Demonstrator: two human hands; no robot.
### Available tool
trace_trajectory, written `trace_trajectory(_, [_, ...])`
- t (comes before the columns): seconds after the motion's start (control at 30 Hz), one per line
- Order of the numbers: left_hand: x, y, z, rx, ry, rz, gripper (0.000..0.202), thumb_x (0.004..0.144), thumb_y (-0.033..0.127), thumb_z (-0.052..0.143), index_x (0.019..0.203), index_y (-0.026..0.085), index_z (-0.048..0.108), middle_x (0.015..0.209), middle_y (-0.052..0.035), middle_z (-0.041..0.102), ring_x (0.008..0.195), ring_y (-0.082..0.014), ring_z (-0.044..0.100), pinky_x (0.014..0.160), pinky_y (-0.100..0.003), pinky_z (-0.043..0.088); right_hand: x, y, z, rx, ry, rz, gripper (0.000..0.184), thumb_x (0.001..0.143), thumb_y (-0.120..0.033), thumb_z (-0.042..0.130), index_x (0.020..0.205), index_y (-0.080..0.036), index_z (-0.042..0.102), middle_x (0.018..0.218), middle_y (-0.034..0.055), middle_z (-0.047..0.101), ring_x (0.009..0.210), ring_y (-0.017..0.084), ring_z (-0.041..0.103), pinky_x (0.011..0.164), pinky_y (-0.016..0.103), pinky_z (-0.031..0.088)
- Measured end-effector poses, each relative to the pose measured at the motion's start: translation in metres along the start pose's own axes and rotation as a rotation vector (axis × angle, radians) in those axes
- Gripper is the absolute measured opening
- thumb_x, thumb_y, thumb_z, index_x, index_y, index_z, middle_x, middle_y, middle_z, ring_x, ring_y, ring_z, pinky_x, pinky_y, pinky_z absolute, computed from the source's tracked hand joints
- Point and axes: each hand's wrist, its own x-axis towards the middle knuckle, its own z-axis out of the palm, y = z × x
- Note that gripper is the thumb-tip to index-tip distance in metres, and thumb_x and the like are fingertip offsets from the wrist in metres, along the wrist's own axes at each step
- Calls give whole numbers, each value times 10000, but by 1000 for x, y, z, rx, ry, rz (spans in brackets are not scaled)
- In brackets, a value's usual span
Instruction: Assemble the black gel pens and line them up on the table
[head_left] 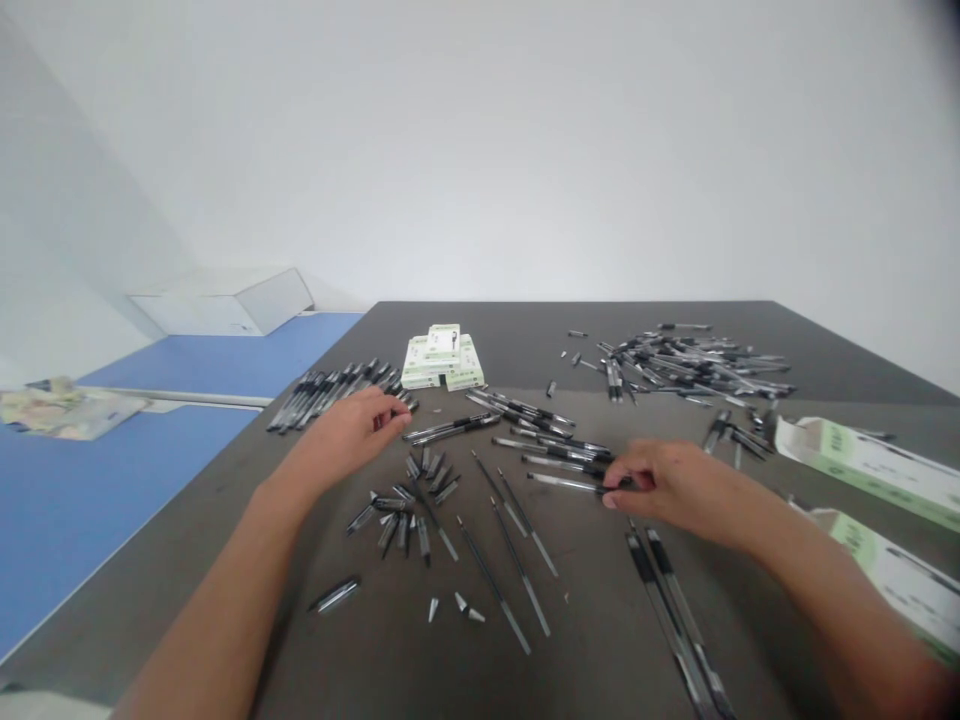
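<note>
My right hand (664,482) has thumb and fingers closed at the dark end of a clear pen (562,483), the nearest of several pens lying in a slanted row. My left hand (358,425) is curled with its fingertips together beside a row of pens (322,392); whatever is in them is hidden. Between my arms lie several thin ink refills (491,580), a cluster of black pen caps (403,510) and small pale cone tips (468,606). Two longer-looking pens (675,610) lie below my right hand.
A big heap of pens (690,362) covers the back right of the dark table (525,340). Stacked pale-green boxes (444,358) stand at the back. Open cartons (877,465) lie at the right edge. A white box (225,302) rests on a blue surface at left.
</note>
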Motion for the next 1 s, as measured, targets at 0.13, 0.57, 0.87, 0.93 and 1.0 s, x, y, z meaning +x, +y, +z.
trace_trajectory(0.13, [2,4,-5,-4,103,-18,357,1049,430,570,937,169,786,817,-48,672,732,-203,612,692,-317,437,-1,-11,-4,58,119,-117,218,945,-404,671,973,-268,839,1005,52,774,778,208,714,681,304,511])
trace_trajectory(0.57, [-19,114,23,-111,-256,361,251,1093,355,602,1077,204,801,993,-74,831,962,-272,779,898,-365,561,2,-70,40,62,340,-423,180,1105,-345,580,1190,-275,722,1098,35,838,974,233,790,891,368,587])
trace_trajectory(0.87, [-27,37,-45,-202,-330,-95,282,1104,462,442,1152,252,624,871,3,805,760,-188,768,709,-277,549,0,-66,33,137,682,-267,582,993,-472,740,1511,-321,522,1191,65,796,1029,264,766,907,403,612])
trace_trajectory(0.93, [-31,15,-55,-206,-364,-181,332,1070,519,444,1047,238,620,847,-12,803,727,-196,760,681,-284,552,0,-61,30,124,711,-248,502,1022,-456,699,1482,-325,548,1094,45,802,957,252,765,879,401,607])
trace_trajectory(1.0, [-33,1,-56,-201,-413,-244,368,1038,554,451,971,234,620,819,-22,802,699,-207,750,633,-285,536,1,-56,28,104,710,-239,447,1046,-437,658,1467,-324,562,993,24,792,890,243,751,851,395,597])
